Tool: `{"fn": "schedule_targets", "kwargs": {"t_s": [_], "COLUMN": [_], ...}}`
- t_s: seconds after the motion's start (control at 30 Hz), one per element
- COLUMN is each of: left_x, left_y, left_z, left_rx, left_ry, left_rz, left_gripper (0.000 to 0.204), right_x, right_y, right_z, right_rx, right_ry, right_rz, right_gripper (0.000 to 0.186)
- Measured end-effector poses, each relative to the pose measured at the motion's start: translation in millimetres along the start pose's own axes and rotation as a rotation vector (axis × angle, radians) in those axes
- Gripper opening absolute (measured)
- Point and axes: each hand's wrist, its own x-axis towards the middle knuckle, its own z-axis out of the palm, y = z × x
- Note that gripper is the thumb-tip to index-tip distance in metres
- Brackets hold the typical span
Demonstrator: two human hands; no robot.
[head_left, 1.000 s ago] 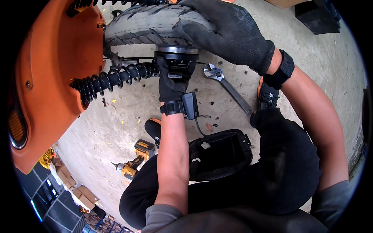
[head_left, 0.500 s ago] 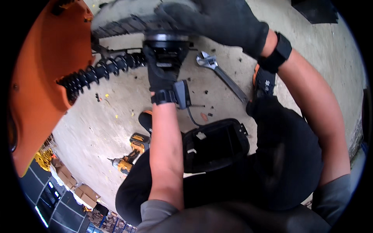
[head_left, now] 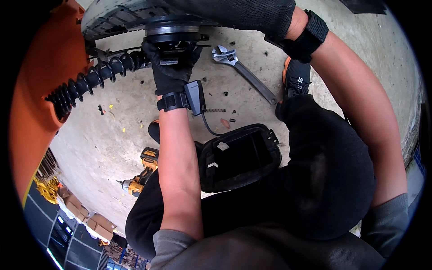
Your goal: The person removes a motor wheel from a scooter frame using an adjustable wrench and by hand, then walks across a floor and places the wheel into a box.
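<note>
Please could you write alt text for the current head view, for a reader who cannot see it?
The gloved left hand is at the hub beside a tyre; the gloved right hand, partly out of frame, covers part of it. On the concrete floor lie an adjustable wrench and a yellow power tool; to the left is an orange panel.

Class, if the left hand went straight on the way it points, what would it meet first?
Probably the silver-banded hub, which the left hand seems to cup, then the tire; depth is unclear.
</note>
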Motion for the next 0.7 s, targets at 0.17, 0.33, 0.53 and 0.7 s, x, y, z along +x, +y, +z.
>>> {"fn": "schedule_targets", "kwargs": {"t_s": [0.17, 0.33, 0.53, 0.7], "left_x": [1, 1, 1, 4], "left_y": [-4, -2, 0, -7], "left_z": [1, 1, -5, 3], "left_rx": [0.024, 0.015, -0.023, 0.011], "left_ry": [-0.02, -0.03, -0.019, -0.055], "left_rz": [0.035, 0.052, 0.018, 0.006], "left_gripper": [0.088, 0.087, 0.086, 0.085], "right_x": [-1, 0, 2, -12], "right_y": [1, -2, -11, 0], "right_z": [-6, -6, -6, -11], "right_rx": [-0.005, -0.017, -0.017, -0.011], "right_ry": [-0.015, -0.035, -0.051, 0.068], "right_rz": [-0.023, 0.007, 0.065, -0.061], "right_gripper": [0.047, 0.047, 0.048, 0.051]}}
